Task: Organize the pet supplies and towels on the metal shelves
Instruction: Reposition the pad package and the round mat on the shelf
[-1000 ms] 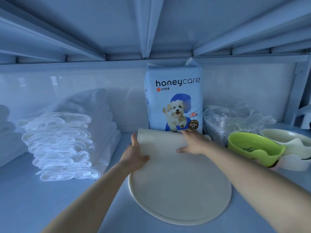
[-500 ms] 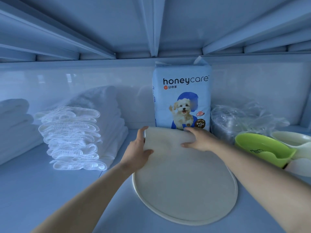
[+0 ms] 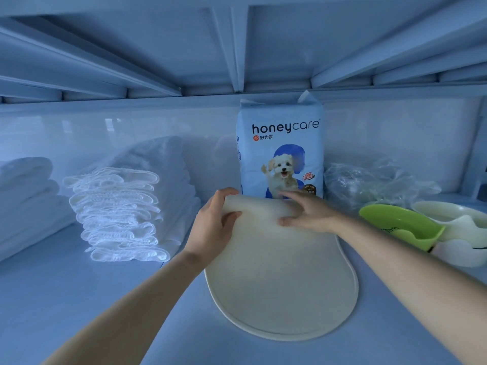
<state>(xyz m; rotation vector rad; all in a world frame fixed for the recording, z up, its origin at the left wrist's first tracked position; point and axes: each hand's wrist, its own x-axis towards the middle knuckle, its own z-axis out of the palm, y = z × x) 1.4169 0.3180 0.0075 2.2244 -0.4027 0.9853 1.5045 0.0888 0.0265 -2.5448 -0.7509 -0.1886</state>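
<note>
Both hands are at the far end of a cream oval rubbery mat (image 3: 284, 285), seen from the head camera. Left hand (image 3: 213, 227) grips the rolled-up far edge, fingers curled over its top and thumb pressed on the near side. Right hand (image 3: 308, 214) lies across the same roll with fingers nearly straight, pressing on it, thumb against the front. The rest of the mat lies flat on the pale metal shelf (image 3: 79, 299), its rounded near end toward the person. Just behind the roll an upright light-blue "honeycare" pack with a puppy picture (image 3: 282, 143) stands at the back wall. To the left sits a stack of folded white towels (image 3: 118, 214), with a second white stack (image 3: 26, 196) at the far left. To the right lie a crinkled clear plastic bag (image 3: 374, 180), a lime-green plastic bowl (image 3: 400, 227) and a white bowl (image 3: 453, 219) touching it.
</note>
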